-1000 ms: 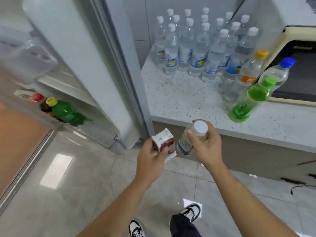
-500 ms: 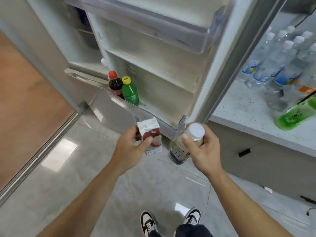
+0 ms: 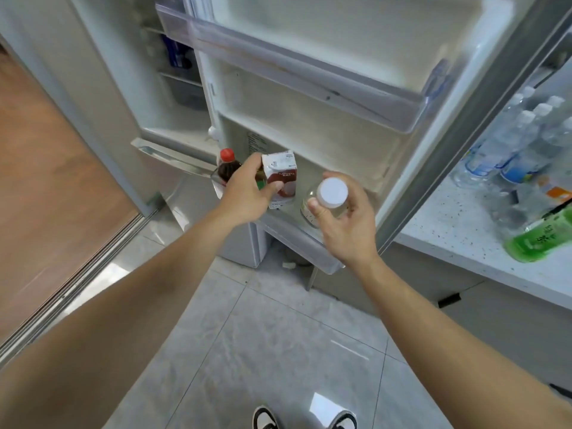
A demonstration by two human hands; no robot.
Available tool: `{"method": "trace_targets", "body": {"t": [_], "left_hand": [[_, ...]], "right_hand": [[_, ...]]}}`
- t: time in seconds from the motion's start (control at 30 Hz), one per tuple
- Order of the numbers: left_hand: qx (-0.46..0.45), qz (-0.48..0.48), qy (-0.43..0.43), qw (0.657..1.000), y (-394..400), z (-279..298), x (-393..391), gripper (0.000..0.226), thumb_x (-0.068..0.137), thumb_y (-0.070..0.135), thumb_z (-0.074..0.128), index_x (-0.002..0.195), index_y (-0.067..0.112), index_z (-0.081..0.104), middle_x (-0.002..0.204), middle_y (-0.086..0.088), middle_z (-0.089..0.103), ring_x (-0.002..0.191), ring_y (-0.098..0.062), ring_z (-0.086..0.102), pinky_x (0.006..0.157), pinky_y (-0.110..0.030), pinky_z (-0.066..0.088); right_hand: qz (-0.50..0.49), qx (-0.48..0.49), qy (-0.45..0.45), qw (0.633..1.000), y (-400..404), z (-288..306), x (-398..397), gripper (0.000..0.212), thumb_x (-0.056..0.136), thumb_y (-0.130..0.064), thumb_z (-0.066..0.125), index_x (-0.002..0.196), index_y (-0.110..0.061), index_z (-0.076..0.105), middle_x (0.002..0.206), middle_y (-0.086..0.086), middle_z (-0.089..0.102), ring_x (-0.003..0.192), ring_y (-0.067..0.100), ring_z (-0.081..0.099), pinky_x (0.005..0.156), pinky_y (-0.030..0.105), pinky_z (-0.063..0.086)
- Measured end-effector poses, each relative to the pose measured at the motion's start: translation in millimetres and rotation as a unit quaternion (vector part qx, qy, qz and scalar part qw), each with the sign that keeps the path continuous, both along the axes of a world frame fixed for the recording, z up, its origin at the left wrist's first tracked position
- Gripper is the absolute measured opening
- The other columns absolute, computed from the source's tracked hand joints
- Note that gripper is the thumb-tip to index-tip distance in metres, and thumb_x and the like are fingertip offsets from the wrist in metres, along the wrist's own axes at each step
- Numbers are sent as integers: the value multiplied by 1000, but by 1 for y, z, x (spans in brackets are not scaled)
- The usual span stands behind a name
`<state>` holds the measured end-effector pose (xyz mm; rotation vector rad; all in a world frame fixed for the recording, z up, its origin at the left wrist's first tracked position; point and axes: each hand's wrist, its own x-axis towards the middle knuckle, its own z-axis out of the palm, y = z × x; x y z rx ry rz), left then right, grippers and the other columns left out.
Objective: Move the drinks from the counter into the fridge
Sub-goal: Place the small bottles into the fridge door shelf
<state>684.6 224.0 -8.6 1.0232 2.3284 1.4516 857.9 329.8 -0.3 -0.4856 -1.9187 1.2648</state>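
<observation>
A speckled white table point(image 3: 458, 230) at the right carries a cluster of clear white-capped water bottles point(image 3: 507, 140), with a green drink bottle point(image 3: 538, 243) lying tilted at its near edge. The fridge's lowest door shelf point(image 3: 297, 239) holds a dark red-capped bottle point(image 3: 227, 164) at its left end.

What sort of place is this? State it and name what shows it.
Most likely a home kitchen: an open fridge door with shelves, a speckled counter crowded with bottles, and a tiled floor.
</observation>
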Motion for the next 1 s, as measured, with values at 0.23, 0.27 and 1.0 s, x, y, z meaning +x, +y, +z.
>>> {"method": "trace_targets", "body": {"t": [0.23, 0.27, 1.0], "left_hand": [[-120, -105, 27, 987, 20, -17, -26, 28, 87, 12, 73, 105, 18, 52, 92, 10, 60, 93, -18, 60, 78, -27, 43], [-131, -113, 31, 984, 21, -18, -29, 29, 86, 12, 73, 105, 18, 52, 91, 10, 60, 92, -18, 60, 76, -25, 42], [-310, -207, 163, 914, 27, -17, -46, 39, 88, 6, 68, 126, 16, 62, 117, -6, 65, 106, -25, 59, 86, -31, 45]], "right_hand": [[9, -60, -100, 993, 14, -36, -16, 38, 81, -25, 81, 112, -33, 59, 112, -7, 66, 103, 4, 58, 86, 2, 39], [3, -60, -112, 992, 16, -39, -18, 38, 82, -27, 80, 112, -33, 58, 113, -7, 66, 104, 5, 58, 86, 1, 39], [-18, -74, -202, 976, 31, -52, -36, 24, 85, -30, 76, 100, -33, 58, 88, -21, 63, 77, -17, 55, 65, -1, 37]]}}
